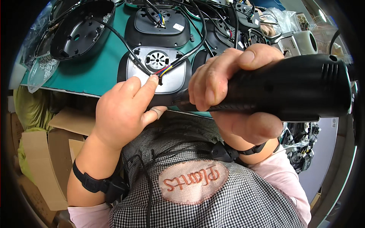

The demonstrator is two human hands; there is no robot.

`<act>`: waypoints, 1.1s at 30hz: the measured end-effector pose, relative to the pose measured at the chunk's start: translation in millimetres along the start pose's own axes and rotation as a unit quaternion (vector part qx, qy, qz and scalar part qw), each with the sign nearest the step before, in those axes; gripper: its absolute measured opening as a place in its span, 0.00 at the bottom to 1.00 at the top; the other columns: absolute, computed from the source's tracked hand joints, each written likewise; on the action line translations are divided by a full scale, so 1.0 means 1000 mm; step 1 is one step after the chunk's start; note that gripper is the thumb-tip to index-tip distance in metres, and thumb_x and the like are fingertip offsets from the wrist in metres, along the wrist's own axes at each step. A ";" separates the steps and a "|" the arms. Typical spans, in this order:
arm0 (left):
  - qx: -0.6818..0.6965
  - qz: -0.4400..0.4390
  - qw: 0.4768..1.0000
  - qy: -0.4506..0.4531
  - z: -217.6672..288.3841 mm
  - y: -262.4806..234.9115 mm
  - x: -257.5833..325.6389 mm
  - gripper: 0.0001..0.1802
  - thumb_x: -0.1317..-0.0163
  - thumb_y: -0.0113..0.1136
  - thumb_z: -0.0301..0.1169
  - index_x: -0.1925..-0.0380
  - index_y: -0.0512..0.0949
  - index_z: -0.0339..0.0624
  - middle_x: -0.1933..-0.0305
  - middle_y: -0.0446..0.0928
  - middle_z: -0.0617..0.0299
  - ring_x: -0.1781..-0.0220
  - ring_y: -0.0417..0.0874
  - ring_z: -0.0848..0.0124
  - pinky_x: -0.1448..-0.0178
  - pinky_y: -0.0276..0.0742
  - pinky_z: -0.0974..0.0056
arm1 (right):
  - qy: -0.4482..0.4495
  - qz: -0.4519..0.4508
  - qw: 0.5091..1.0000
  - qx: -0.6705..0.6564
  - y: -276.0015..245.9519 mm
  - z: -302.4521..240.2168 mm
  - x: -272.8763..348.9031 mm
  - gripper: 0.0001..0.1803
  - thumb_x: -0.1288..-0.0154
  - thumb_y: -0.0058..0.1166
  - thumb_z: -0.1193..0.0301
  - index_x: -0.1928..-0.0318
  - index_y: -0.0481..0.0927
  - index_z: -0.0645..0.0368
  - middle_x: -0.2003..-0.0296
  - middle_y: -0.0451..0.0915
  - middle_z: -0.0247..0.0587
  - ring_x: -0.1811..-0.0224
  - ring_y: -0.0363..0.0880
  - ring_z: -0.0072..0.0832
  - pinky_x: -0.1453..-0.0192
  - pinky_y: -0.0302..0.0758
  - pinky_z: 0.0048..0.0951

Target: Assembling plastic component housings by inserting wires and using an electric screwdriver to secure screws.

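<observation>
In front of me on the green table lies a black plastic housing with a silver-grey plate (137, 66) and a round slotted vent. A black cable (195, 47) ends there in red, blue and yellow wires (164, 71). My left hand (118, 110) steadies this piece, its index fingertip pressing beside the wires and its thumb at the near edge. A black electric screwdriver (300, 85) fills my right hand (224, 81), the fingers wrapped round its body. The tool lies nearly level, nose toward the housing's near right side; its tip is hidden.
Behind stands a similar housing (157, 30), with more cabled ones at back right. A deep black shell (81, 32) and a clear bag of small metal parts (45, 72) are at left. Cardboard boxes (45, 163) stand below the table; black parts (302, 142) lie at right.
</observation>
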State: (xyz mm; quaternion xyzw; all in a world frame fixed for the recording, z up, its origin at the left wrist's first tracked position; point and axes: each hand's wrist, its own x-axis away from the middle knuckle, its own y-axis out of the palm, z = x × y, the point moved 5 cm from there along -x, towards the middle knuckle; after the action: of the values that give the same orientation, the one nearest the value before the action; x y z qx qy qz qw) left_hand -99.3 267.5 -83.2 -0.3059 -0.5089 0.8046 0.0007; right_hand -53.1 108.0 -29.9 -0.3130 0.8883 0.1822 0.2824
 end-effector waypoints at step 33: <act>0.858 0.039 0.425 -0.284 0.042 0.001 0.000 0.44 0.33 0.19 0.60 0.34 0.51 0.30 0.34 0.59 0.44 0.34 0.61 0.60 0.31 0.55 0.58 | -0.019 0.123 0.976 -0.176 0.008 -0.024 -0.034 0.36 0.45 0.52 0.40 0.49 0.68 0.59 0.70 0.70 0.34 0.75 0.70 0.25 0.70 0.68 0.29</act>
State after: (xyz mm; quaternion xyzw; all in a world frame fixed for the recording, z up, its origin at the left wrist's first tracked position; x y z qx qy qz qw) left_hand -119.3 232.9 -72.0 0.0795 0.4860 0.8660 0.0868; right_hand -45.7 116.9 11.2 -0.2425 0.8684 0.3753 0.2148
